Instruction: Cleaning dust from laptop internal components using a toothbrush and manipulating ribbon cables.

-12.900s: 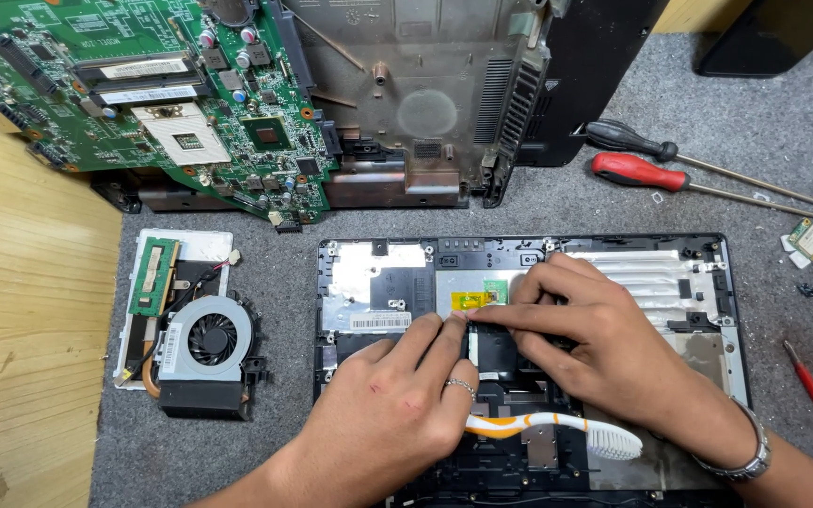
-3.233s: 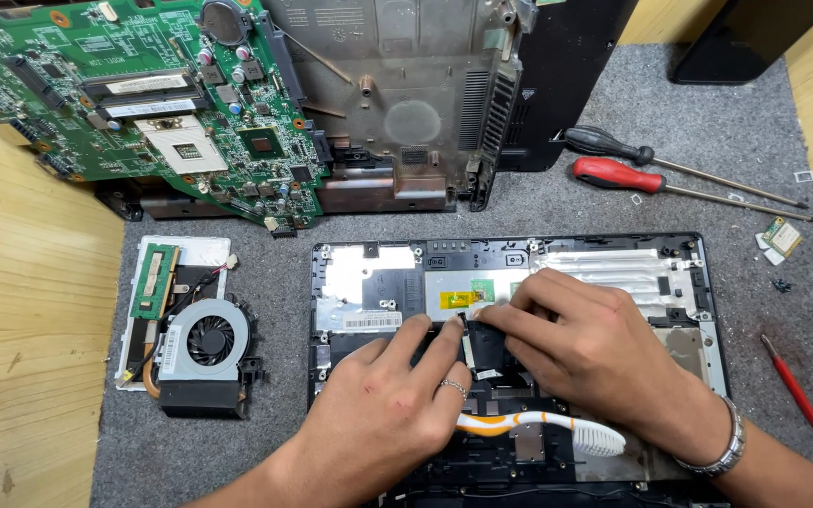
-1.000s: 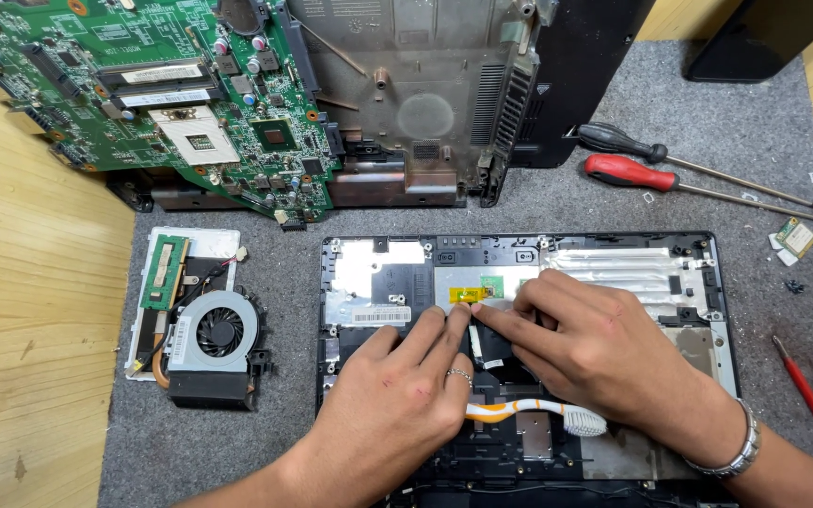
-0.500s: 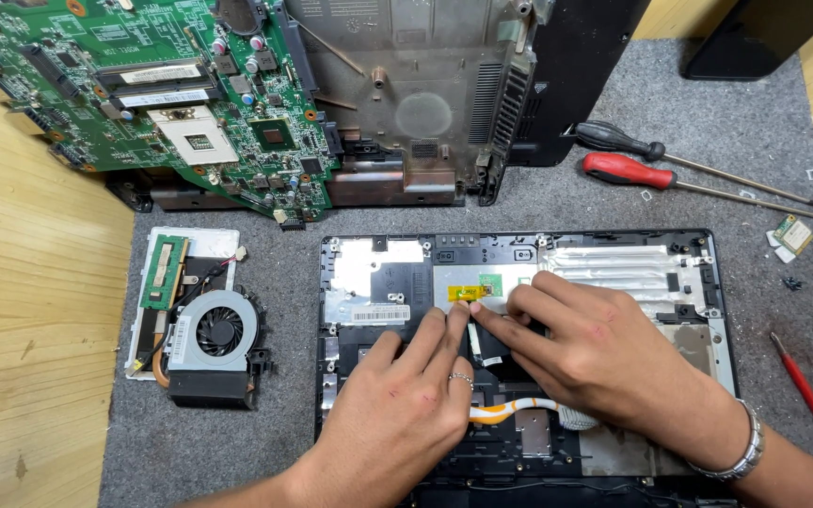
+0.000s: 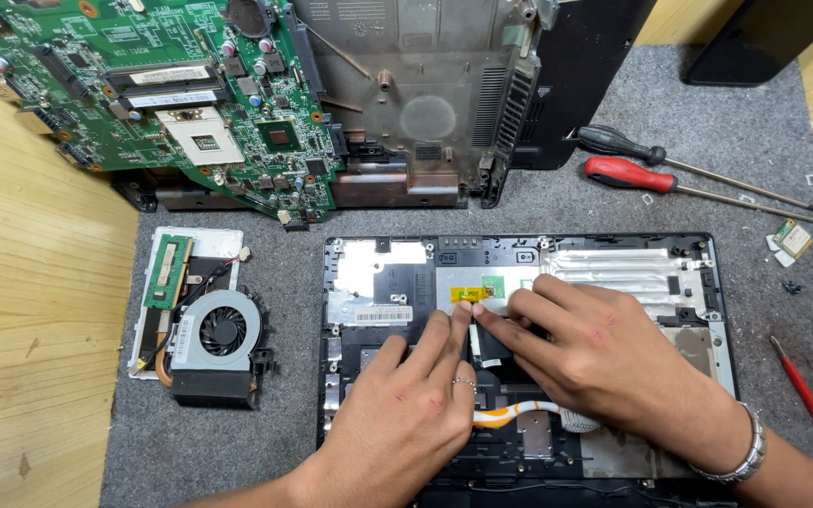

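- Pressing down with both hands, I work at the middle of the opened laptop shell (image 5: 519,259), which lies flat on the grey felt mat (image 5: 275,452) so it cannot slide.
- My left hand (image 5: 406,414) lies flat on the shell, fingers together and stretched forward, the fingertips pushing on a small black part (image 5: 491,343) near the centre. It grips nothing; it seems to steady the part.
- My right hand (image 5: 604,357) comes in from the other side, index finger extended, its tip meeting my left fingertips just below the yellow sticker (image 5: 468,294). I cannot tell whether it pinches anything under the fingers.
- A toothbrush (image 5: 529,412) with an orange and white handle lies across the shell, partly under both hands, close by for dusting.
- To the left on the mat sit a cooling fan (image 5: 218,339) and a green memory stick (image 5: 169,273), set aside.
- The green circuit board (image 5: 171,94) leans on the other case half (image 5: 425,94) at the back.
- Two screwdrivers, one black-handled (image 5: 618,143) and one red-handled (image 5: 625,174), lie to the right, within reach.
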